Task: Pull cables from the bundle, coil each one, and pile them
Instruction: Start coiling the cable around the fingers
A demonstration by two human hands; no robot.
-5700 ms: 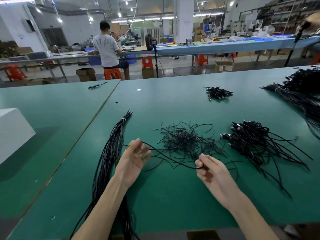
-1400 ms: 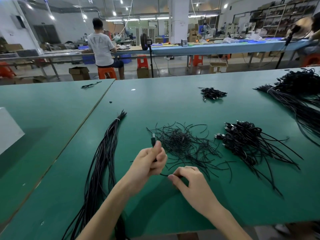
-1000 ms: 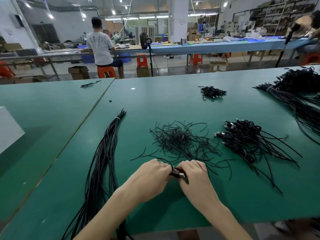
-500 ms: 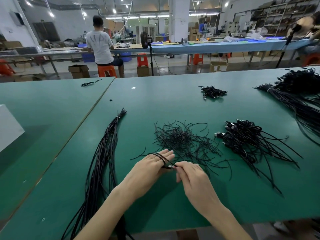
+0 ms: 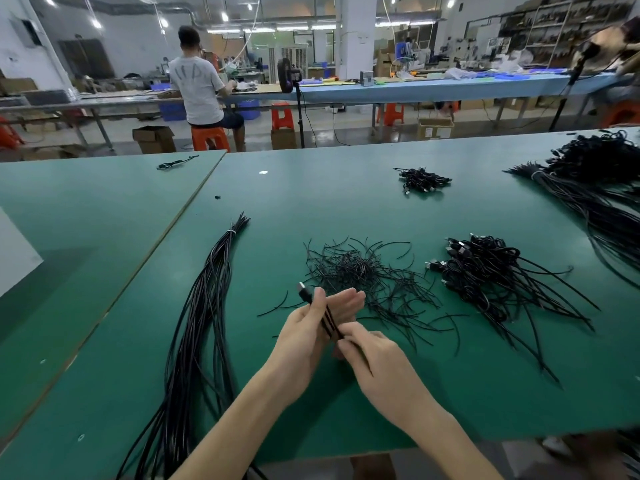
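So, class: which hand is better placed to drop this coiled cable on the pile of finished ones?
Probably the right hand: it pinches the coiled cable, and the pile lies on its side. The left hand, also holding it, would have to reach across.

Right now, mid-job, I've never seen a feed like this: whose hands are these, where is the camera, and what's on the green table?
No machine here: these are a person's two bare hands, filmed by one wide-angle camera worn on their head, looking forward and down. The left hand holds a thin black cable with a plug end, folded into a few strands; the right hand pinches its lower part. On the green table lie a long tied bundle of black cables at left, a loose heap of short black wire pieces in the middle, and a pile of coiled black cables at right.
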